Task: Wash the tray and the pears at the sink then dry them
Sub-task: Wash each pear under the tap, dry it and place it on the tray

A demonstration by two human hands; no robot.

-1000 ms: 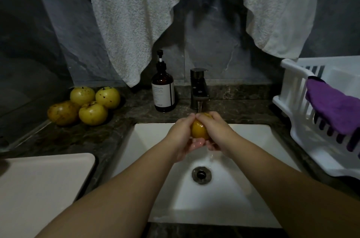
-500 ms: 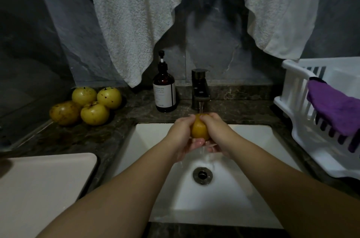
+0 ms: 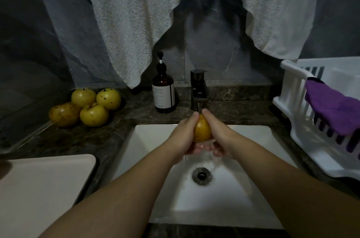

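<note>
A yellow pear (image 3: pixel 202 130) sits between my two hands under the running tap (image 3: pixel 199 90), above the white sink (image 3: pixel 243 189). My left hand (image 3: pixel 184 136) grips its left side with fingers curled beneath it. My right hand (image 3: pixel 219 135) grips the right side, thumb near the top. Several more yellow, speckled pears (image 3: pixel 85 106) lie in a cluster on the dark counter at the back left. A pale tray (image 3: pixel 39 189) lies flat on the counter at the front left.
A brown pump bottle (image 3: pixel 163 91) stands left of the tap. A white dish rack (image 3: pixel 303 121) with a purple cloth (image 3: pixel 335 109) over its rim stands at the right. White towels (image 3: pixel 136 14) hang on the wall behind. The drain (image 3: pixel 201 176) sits below my hands.
Both hands have kept rubbing the pear under the water, shifting slightly around it. Nothing else has moved.
</note>
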